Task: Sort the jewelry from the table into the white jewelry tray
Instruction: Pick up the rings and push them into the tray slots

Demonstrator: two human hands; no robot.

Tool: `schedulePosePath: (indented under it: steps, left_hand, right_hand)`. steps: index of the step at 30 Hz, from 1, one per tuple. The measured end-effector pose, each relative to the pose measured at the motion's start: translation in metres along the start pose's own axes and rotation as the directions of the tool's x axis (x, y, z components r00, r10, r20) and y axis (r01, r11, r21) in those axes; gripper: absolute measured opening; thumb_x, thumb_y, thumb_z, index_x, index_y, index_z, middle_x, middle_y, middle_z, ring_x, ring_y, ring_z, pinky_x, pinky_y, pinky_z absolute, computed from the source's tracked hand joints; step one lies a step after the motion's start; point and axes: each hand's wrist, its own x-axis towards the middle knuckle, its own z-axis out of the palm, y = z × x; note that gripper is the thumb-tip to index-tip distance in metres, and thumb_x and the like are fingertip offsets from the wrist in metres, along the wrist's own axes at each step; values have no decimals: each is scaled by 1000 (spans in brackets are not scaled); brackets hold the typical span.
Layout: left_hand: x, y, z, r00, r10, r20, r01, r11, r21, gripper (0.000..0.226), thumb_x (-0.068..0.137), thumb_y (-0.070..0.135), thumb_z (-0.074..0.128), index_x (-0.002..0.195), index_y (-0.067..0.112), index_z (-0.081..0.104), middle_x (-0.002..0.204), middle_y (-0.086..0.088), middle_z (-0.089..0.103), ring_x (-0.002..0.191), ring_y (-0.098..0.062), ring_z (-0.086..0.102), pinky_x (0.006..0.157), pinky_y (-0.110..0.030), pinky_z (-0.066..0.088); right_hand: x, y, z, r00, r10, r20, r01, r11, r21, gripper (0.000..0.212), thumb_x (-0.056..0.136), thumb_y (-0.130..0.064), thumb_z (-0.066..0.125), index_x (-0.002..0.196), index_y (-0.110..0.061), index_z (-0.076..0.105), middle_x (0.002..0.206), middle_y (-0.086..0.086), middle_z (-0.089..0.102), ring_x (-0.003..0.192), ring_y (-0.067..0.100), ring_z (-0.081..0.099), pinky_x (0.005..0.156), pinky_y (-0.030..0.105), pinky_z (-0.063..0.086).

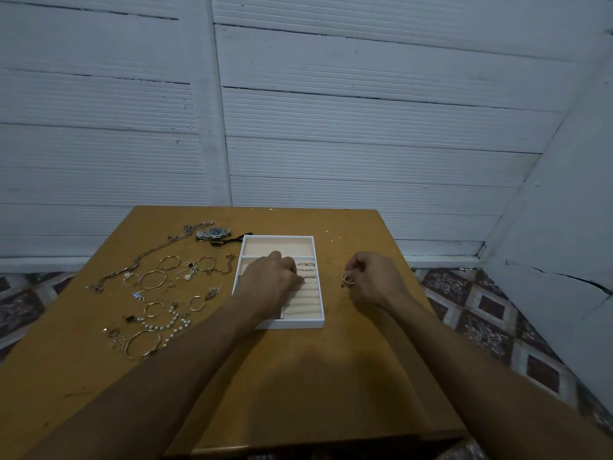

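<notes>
Reaching over the ochre wooden table (298,376), the left hand (270,282) curls its fingers (297,279) onto the padded ring rolls (306,300) of the white, peach-lined jewelry tray (288,324), probably seating a ring I cannot see. The right hand (373,277) pinches small silver rings (347,278) just beside the tray, ready to follow. Farther in, a few seated rings (306,265) sit in the rolls, the back compartment (278,247) looks empty, and gold bangles (153,279) wait leftward.

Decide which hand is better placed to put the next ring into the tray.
Probably the right hand: it pinches rings just beside the white tray; the left hand rests on the ring rolls.
</notes>
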Motion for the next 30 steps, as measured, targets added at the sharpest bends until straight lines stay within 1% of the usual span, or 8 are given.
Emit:
schedulePosePath:
  steps: [3, 7, 9, 14, 16, 19, 23, 30]
  left_hand:
    - [-3, 3, -1, 1000, -8, 18, 7, 1000, 9, 45, 89, 23, 62, 133, 29, 55, 124, -1, 55, 106, -22, 47, 80, -34, 43]
    - [-5, 5, -1, 1000, -29, -1, 29, 1000, -11, 44, 90, 23, 61, 133, 29, 56, 122, -2, 55, 106, -22, 48, 84, -34, 45]
    - [-6, 5, 0, 999, -42, -9, 41, 999, -33, 44, 91, 24, 60, 134, 30, 55, 121, -3, 54, 107, -22, 48, 84, -35, 45]
    - [-12, 4, -5, 994, -102, -25, 99, 992, -76, 57, 85, 26, 67, 138, 29, 49, 124, -1, 52, 109, -19, 49, 83, -32, 45]
    - [-15, 3, -7, 992, -120, -30, 116, 988, -103, 57, 82, 30, 70, 137, 28, 52, 122, -1, 54, 108, -19, 50, 81, -31, 45]
    - [-19, -3, -6, 986, -157, -62, 147, 979, -142, 49, 82, 37, 69, 129, 30, 59, 116, 0, 57, 102, -17, 53, 77, -31, 46]
    - [-25, -9, -6, 974, -209, -86, 187, 958, -218, 35, 91, 30, 57, 125, 26, 64, 111, -1, 60, 100, -19, 54, 75, -32, 47]
    - [-32, -12, -6, 973, -217, -84, 191, 952, -240, 32, 92, 28, 54, 122, 24, 66, 110, -3, 61, 103, -20, 53, 74, -32, 45]
  right_hand:
    - [0, 0, 3, 1000, 5, 2, -5, 1000, 0, 16, 93, -18, 60, 82, -28, 63, 87, -4, 68, 80, 12, 64, 76, 37, 58]
    - [1, -4, 5, 1000, 2, 9, -2, 1000, 27, 15, 92, -18, 63, 81, -27, 64, 84, -5, 68, 76, 8, 63, 72, 31, 56]
    - [1, -7, 7, 1000, -8, 12, 7, 1000, 28, 13, 91, -20, 63, 81, -27, 64, 85, -5, 68, 77, 8, 62, 71, 31, 56]
    - [-1, -19, 17, 998, -65, 10, 65, 998, 6, 13, 94, -21, 56, 83, -27, 61, 82, -8, 65, 73, 9, 59, 68, 34, 55]
    - [-2, -24, 22, 996, -85, 10, 85, 996, -6, 14, 94, -22, 54, 83, -26, 62, 80, -9, 65, 72, 10, 59, 66, 35, 54]
    - [-3, -30, 28, 991, -130, 15, 131, 991, -27, 16, 94, -23, 52, 83, -22, 63, 82, -6, 66, 74, 12, 59, 66, 37, 54]
    - [-1, -33, 34, 973, -230, 1, 228, 965, -128, 14, 94, -23, 51, 87, -19, 62, 91, -1, 61, 85, 17, 54, 72, 38, 50]
    - [-2, -33, 42, 933, -359, 18, 348, 891, -291, 18, 96, -28, 50, 99, -18, 65, 99, -1, 61, 92, 17, 52, 75, 34, 46]
